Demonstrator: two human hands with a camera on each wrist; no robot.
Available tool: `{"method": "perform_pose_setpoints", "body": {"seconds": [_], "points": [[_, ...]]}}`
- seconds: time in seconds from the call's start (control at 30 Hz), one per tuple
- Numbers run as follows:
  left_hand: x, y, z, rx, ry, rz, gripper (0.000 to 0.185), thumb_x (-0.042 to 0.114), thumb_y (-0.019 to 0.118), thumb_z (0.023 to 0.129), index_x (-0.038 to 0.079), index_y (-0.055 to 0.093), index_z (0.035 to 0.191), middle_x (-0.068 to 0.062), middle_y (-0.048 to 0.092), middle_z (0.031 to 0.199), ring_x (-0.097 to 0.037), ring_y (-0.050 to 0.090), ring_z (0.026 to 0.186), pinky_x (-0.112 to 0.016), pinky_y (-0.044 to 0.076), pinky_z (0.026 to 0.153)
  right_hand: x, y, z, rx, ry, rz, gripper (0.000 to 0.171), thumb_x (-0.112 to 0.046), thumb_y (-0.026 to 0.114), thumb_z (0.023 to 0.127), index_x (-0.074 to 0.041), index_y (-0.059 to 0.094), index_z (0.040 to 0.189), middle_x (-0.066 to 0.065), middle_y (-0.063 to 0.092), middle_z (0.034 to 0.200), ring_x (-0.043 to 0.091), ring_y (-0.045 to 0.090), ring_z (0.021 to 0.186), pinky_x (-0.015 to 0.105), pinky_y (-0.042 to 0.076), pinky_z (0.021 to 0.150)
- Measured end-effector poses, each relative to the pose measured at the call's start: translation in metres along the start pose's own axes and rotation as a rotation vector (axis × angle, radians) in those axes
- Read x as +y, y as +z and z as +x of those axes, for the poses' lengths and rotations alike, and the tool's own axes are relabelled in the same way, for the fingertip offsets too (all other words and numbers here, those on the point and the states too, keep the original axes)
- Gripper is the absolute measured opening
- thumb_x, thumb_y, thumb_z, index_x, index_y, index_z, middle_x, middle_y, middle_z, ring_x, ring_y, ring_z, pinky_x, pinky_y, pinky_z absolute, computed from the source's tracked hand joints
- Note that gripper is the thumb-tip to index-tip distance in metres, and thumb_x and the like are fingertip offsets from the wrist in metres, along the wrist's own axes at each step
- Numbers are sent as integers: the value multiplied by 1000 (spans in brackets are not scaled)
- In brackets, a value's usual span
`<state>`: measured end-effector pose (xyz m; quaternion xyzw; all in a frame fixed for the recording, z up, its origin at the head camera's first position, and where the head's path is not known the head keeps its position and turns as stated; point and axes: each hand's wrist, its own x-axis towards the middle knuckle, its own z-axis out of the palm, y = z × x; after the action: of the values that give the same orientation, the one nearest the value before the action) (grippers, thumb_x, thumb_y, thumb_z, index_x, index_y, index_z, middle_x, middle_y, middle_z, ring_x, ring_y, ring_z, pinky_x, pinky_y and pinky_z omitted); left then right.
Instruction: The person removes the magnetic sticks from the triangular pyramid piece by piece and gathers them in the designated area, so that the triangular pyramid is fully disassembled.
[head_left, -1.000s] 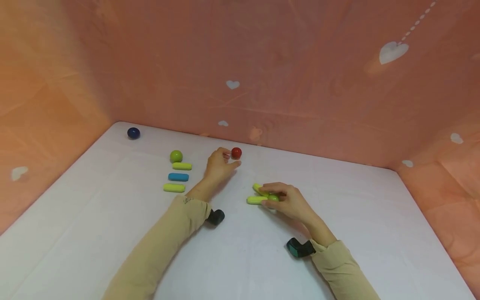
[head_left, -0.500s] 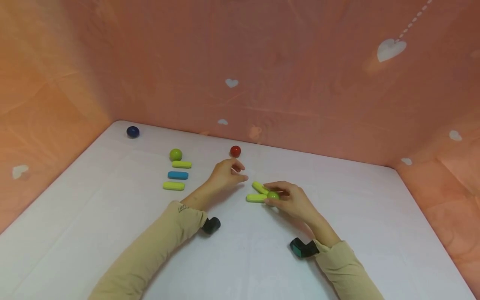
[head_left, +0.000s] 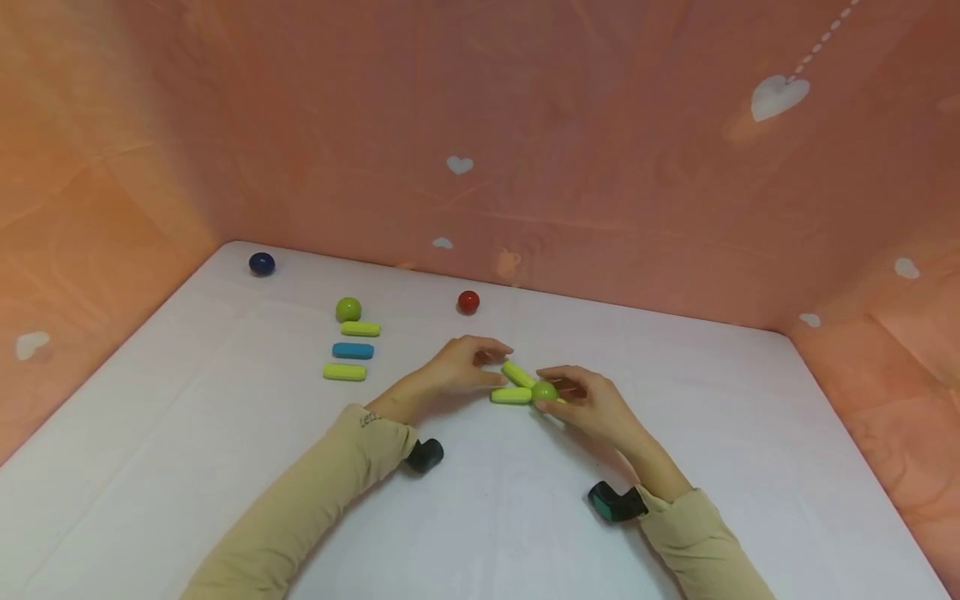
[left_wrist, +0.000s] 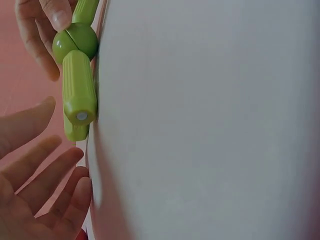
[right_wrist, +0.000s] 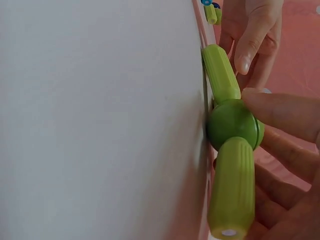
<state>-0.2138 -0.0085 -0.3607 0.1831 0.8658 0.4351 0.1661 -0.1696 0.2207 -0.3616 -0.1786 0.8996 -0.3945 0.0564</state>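
My right hand (head_left: 596, 406) pinches a green ball (head_left: 544, 392) between thumb and fingers, low over the white table. Yellow-green ribbed rods join the ball: one rod (head_left: 512, 396) points left, another rod (head_left: 518, 374) slants back and left. A further rod (right_wrist: 231, 190) sticks out toward my right wrist in the right wrist view; the head view mostly hides it under the hand. My left hand (head_left: 463, 367) hovers just left of the two rod ends, fingers spread and thumb apart. In the left wrist view that hand (left_wrist: 42, 180) has nothing between its fingers.
On the table's left lie a green ball (head_left: 348, 309), a yellow-green rod (head_left: 361, 329), a blue rod (head_left: 352, 351) and another yellow-green rod (head_left: 345, 372). A dark blue ball (head_left: 262, 264) sits in the far left corner. A red ball (head_left: 468, 302) rests near the back edge.
My left hand has come away from beside the red ball, moving right and nearer to the rod ends. The red ball stays in place. My right hand keeps its hold, shifting only slightly.
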Motion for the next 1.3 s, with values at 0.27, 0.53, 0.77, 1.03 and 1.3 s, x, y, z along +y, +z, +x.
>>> {"method": "perform_pose_setpoints", "body": {"seconds": [0.27,0.53,0.77,1.03,1.3], "points": [[0,2,-3,-56,25,0,45,13,67,89,10,57,133,-7,58,134,-23,49,128,-39,35,110,4,2,-1,7,-11,0,35,-16,73,84,-5,67,117,11,68,112,26,63,102,43,52,89],[-4,1,-5,-38,-12,-14,37,11,69,86,12,65,123,-3,64,110,-19,54,103,-33,45,93,6,2,-1,-5,-17,25,34,-15,72,86,-6,67,118,11,67,117,26,63,106,42,51,91],[-5,1,-6,-38,-12,4,29,12,71,85,13,71,113,-2,62,98,-16,51,92,-28,42,81,2,2,2,-39,-4,33,34,-13,71,86,-10,66,119,7,65,121,21,60,107,39,49,93],[-7,-1,-9,-26,-35,-20,22,14,75,81,15,74,103,2,65,99,-16,53,93,-29,43,83,0,4,5,-59,-38,36,33,-13,72,85,-11,68,117,4,67,117,19,59,104,38,48,92],[-10,-3,-15,-48,-39,-66,23,15,74,83,17,75,106,4,68,100,-15,51,89,-25,41,76,-3,7,10,-92,-39,47,34,-15,73,84,-12,68,118,4,67,117,18,61,104,39,49,92]]}}
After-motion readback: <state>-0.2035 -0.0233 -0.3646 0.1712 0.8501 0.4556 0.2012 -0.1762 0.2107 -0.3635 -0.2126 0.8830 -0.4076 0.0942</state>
